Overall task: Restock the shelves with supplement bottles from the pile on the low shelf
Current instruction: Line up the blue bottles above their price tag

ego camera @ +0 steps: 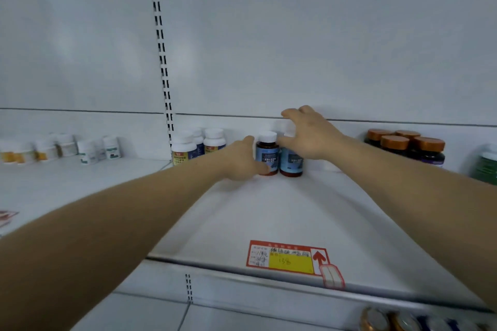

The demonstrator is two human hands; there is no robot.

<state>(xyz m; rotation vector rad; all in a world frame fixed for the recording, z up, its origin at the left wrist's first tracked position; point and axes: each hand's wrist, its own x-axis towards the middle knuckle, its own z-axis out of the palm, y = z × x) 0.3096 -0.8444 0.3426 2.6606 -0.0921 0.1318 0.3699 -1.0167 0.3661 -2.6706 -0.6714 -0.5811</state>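
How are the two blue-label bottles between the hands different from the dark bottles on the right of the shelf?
The blue-label bottles have white caps; the dark bottles have orange-brown caps. The blue-label ones are two, side by side; the dark ones form a cluster of about four. The left hand and right hand are at the blue-label pair; nothing touches the dark ones. All stand upright near the shelf's back.

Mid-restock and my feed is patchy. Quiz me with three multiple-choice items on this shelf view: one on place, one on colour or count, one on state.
1. The two blue-label bottles stand
A. at the shelf's front edge
B. near the back wall
C. on the floor

2. The dark bottles on the right have caps coloured
A. orange-brown
B. green
C. white

3. The right hand is
A. a clenched fist
B. out of view
C. spread open over a bottle

Key: 1 B, they sit just under the back panel. 2 A, the caps show orange-brown. 3 C, its fingers are splayed above the right blue-label bottle.
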